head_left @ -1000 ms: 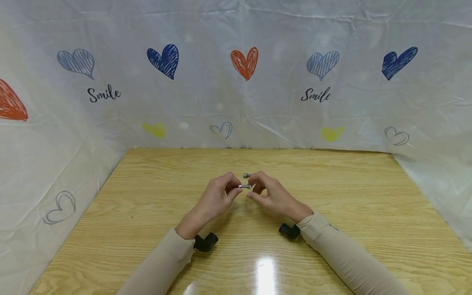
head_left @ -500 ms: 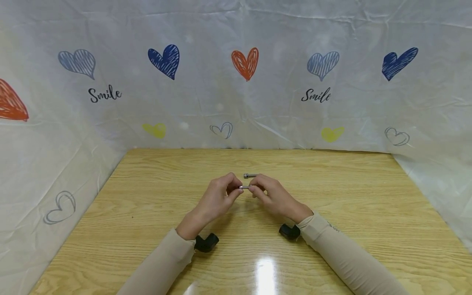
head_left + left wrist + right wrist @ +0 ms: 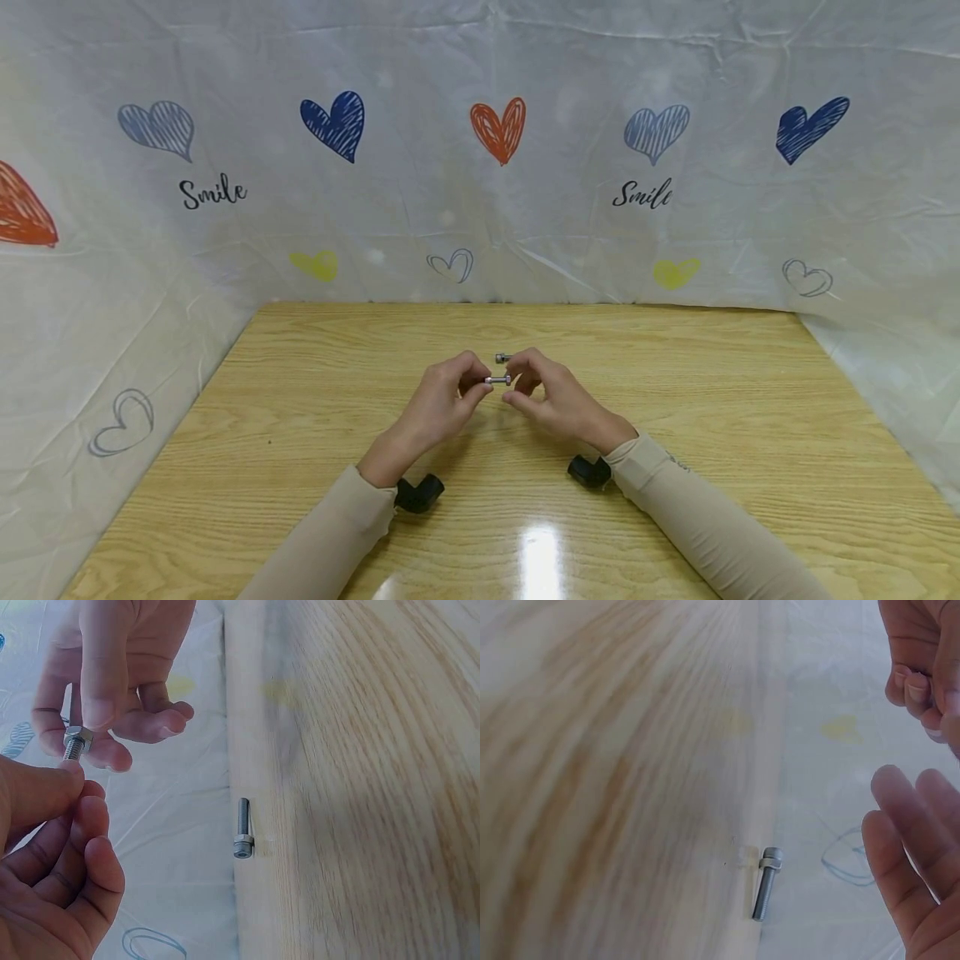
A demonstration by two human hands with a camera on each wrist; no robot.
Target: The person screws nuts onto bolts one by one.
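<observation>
My left hand (image 3: 442, 396) pinches a small metal bolt (image 3: 496, 380) between thumb and fingertips, its threaded shank pointing right. A hex nut (image 3: 77, 737) sits at the far end of that shank. Around the nut, my right hand (image 3: 551, 398) has its thumb and index finger spread apart, one above and one below it in the head view. A second bolt (image 3: 243, 817) lies on the table beyond the hands, a nut (image 3: 770, 864) close to its cylindrical head. In the head view, the right fingers hide part of this second bolt.
The wood-grain table (image 3: 315, 367) ends at a white sheet (image 3: 420, 208) printed with hearts and the word Smile. Black fittings, one at the left wrist (image 3: 420, 493) and one at the right wrist (image 3: 588, 472), stick out beside the sleeves.
Half a second ago my right fingertips were closed on the nut end of the bolt; now they are spread off it, as they were a second ago. The left hand stays in place.
</observation>
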